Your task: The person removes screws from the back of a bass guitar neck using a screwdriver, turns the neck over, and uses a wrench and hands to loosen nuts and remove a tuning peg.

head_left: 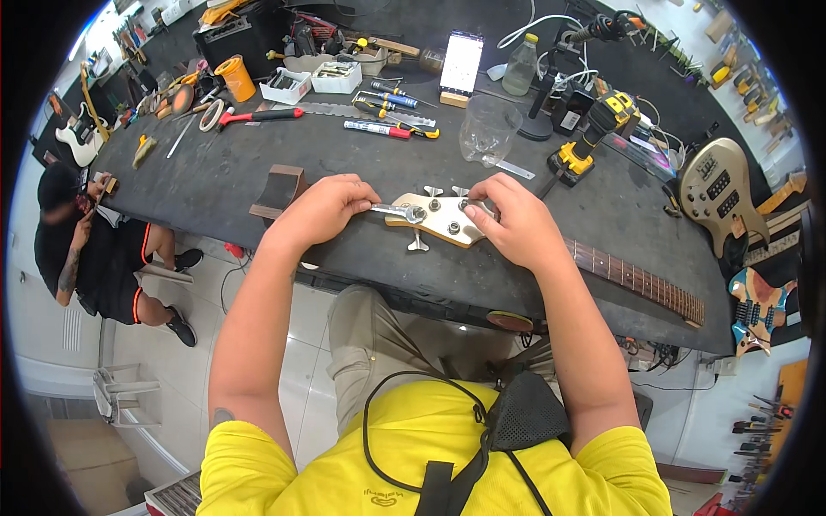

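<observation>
A bass guitar neck lies across the bench, its cream headstock [440, 225] in front of me and its dark fretboard [637, 279] running off to the right. Metal tuning keys [418, 242] stick out from both edges of the headstock. My left hand [323, 211] is closed on the shank of a silver wrench [390, 209], whose ring end sits around a tuner post at the headstock's left tip. My right hand [520, 225] grips the headstock's right part, thumb and fingers beside another tuner post [464, 205]. The palm hides where headstock and fretboard meet.
A dark neck rest [282, 191] stands left of my left hand. Behind lie a marker [376, 129], screwdrivers [394, 99], a cut plastic bottle [489, 129], a lit phone [462, 64] and a yellow drill [594, 138]. Another person [86, 241] sits at the far left.
</observation>
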### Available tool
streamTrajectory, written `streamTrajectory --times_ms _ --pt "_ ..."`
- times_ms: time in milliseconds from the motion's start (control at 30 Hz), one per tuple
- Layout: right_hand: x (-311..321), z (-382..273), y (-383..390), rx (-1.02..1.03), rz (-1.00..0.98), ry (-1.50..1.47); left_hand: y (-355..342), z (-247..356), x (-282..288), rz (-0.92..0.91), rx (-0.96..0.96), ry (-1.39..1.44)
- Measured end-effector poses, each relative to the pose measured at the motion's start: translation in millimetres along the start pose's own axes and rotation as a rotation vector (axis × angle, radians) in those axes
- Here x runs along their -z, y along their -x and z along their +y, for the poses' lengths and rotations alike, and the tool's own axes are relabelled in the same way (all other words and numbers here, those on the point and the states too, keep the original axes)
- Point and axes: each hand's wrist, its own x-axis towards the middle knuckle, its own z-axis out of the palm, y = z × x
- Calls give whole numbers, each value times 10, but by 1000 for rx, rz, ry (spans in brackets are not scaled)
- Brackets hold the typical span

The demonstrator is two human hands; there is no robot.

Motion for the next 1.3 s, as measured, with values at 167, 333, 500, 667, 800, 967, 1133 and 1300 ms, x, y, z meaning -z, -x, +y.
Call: streamTrajectory --times_ms 167,333,500,667,800,967,1133,1300 --pt "-7 9 -7 -17 -18 10 -179 -18 97 -120 74 75" --pt "11 -38 -28 -13 -16 28 -180 -45 85 -114 4 57" --pt "34 61 -25 -24 -9 15 211 504 -140 57 195 -182" --pt "-20 -29 -37 -9 -30 5 663 1116 -1009 361 281 108" --pt "-18 18 -53 26 5 -6 458 1466 -1185 207 507 1874" --pt "-34 14 -223 289 89 13 591 1378 -1038 19 365 1963" --pt "-111 -382 -549 490 -147 177 649 867 -479 324 297 1397" --pt "-155 -631 -794 590 -485 650 226 133 -425 509 349 1156"
